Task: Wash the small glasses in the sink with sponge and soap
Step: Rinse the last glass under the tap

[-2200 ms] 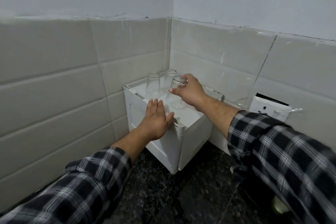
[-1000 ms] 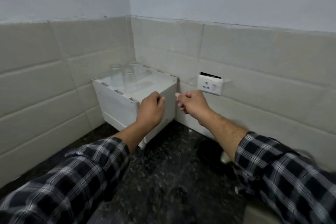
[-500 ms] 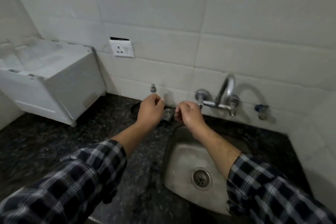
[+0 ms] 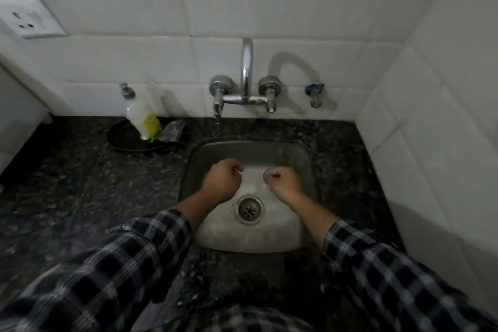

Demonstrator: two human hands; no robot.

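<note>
- The right hand (image 4: 285, 180) hangs over the sink (image 4: 242, 240), to the right of its middle. The fingers are curled in tight, and a small round greyish end pokes out at the fingertips. It looks like a small glass (image 4: 267, 174) gripped in the fist, though the clear body is hard to make out.
- The left hand (image 4: 223, 178) is level with it, just left of the middle and apart from the right. It is also balled up with the thumb on top, and I cannot tell whether it holds anything.
- Both forearms come out of rolled checked sleeves (image 4: 121, 264).
- The drain (image 4: 249, 209) sits between the two wrists, nearer to the person.
- Behind the basin, a curved tap (image 4: 246, 67) with two knobs comes out of the tiled wall (image 4: 296, 3). A small blue-handled valve (image 4: 314, 90) is to its right.
- To the left of the sink, on the dark speckled counter (image 4: 80, 183), a soap bottle (image 4: 140, 113) stands upright on a dark round dish (image 4: 126, 141).
- A crumpled grey-blue wad (image 4: 173, 131) lies against the bottle's right side. It may be the sponge, but I cannot say.
- Farther left, a socket (image 4: 24, 19) is set in the wall, and the edge of a white box (image 4: 16, 105) shows below it.
</note>
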